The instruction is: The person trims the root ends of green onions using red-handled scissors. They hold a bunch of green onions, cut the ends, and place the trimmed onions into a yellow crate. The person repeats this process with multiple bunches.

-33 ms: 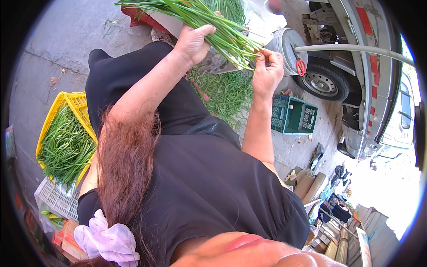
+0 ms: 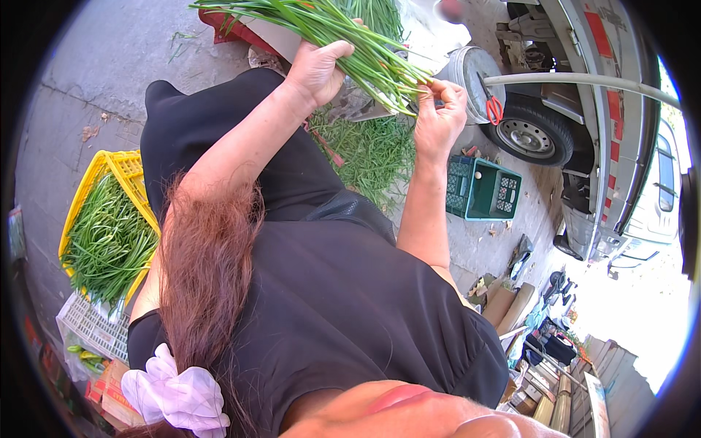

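Note:
A long bunch of garlic chives (image 2: 372, 64) slants across the top of the head view, green leaves to the upper left and pale stalk ends to the right. My left hand (image 2: 318, 71) is wrapped round its middle. At the pale ends, my right hand (image 2: 440, 115) pinches one or a few stalks between thumb and fingers; the tips hide exactly how many. Below the bunch, loose green leaves (image 2: 365, 157) lie heaped on the ground. More chives (image 2: 371, 16) lie behind the held bunch.
At the left stands a yellow crate (image 2: 125, 166) full of chives, beside a white basket (image 2: 95, 321). Red-handled scissors (image 2: 494, 109) hang at a grey bucket (image 2: 467, 73) on the right. A green crate (image 2: 504, 193) sits near a vehicle's wheel (image 2: 531, 136).

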Action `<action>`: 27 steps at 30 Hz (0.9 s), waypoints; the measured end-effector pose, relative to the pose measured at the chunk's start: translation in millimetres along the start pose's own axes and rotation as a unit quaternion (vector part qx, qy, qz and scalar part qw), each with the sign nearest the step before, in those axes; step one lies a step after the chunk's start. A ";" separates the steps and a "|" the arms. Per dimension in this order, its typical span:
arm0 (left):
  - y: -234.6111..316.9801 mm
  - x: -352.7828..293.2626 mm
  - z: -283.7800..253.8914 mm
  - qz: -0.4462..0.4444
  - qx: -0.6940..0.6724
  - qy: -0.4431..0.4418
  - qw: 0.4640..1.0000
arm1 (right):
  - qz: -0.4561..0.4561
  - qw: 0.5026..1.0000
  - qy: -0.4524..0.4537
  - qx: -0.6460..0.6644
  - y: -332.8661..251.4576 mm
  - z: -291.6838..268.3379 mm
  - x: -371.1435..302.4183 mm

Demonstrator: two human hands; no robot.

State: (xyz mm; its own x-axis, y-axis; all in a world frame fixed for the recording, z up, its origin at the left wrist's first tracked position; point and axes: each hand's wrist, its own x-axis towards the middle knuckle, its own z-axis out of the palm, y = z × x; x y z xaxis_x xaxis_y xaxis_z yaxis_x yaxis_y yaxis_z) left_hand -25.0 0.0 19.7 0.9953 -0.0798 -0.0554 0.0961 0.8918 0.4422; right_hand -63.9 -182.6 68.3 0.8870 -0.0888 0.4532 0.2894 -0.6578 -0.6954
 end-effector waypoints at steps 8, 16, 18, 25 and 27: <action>-0.6 -6.1 6.3 -0.034 0.005 -0.045 0.998 | 0.144 0.963 -0.080 0.214 8.1 4.5 3.7; 1.8 -6.6 4.5 -0.036 0.001 -0.041 0.999 | 0.177 0.914 -0.045 0.361 13.3 1.6 3.9; -0.3 -4.8 0.9 -0.033 0.002 -0.037 0.999 | 0.159 0.906 -0.030 0.390 15.9 2.1 2.2; 0.4 -2.4 -0.4 -0.027 0.017 0.011 0.999 | 0.200 0.912 0.023 0.357 15.0 -11.0 2.7; 0.9 1.1 -3.7 -0.009 0.004 0.021 1.000 | 0.211 0.914 0.073 0.339 7.7 -17.4 4.2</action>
State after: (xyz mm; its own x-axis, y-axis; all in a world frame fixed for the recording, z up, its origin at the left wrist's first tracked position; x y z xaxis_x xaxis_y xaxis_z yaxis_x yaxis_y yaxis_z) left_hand -23.8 2.3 16.7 0.9920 -0.0762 -0.1010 0.1138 0.8864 0.4488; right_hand -64.2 -201.0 74.5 0.9280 -0.3588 0.1002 0.1331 0.0681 -0.9888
